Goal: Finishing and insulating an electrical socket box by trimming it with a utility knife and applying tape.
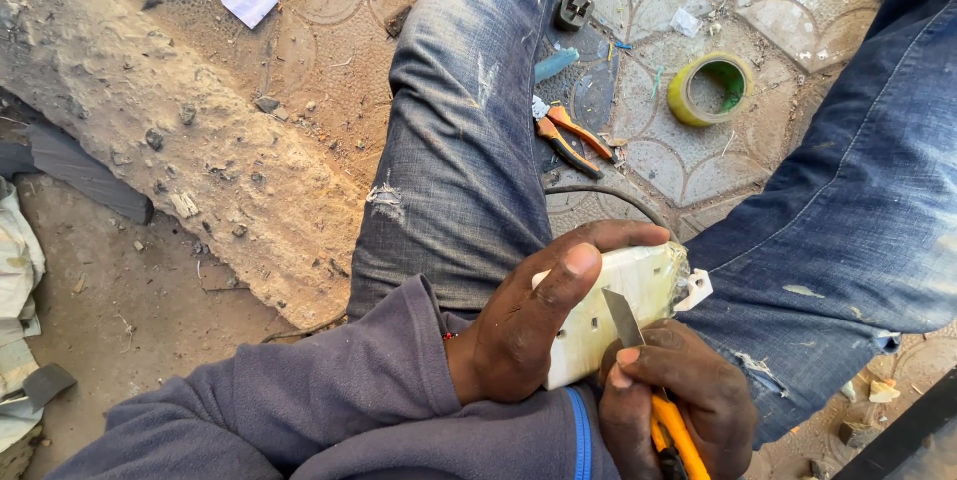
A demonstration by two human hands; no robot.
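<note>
Head view: left hand (528,325) grips a cream socket plate (618,316); right hand (678,405) holds a knife (638,360) against it, scraping apparently unfinished; pliers (570,138) lie unused.

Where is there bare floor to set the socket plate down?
Free: patterned tiles right of the tape roll, and dusty ground left of the concrete kerb. Crowded: between the knees, where pliers, plug and cable lie. Left hand grips the socket plate; right hand holds the knife.

The right hand (678,395) and its yellow-handled knife (658,395) run off the near edge; the left hand (538,316) hides part of the white socket (628,306).
</note>
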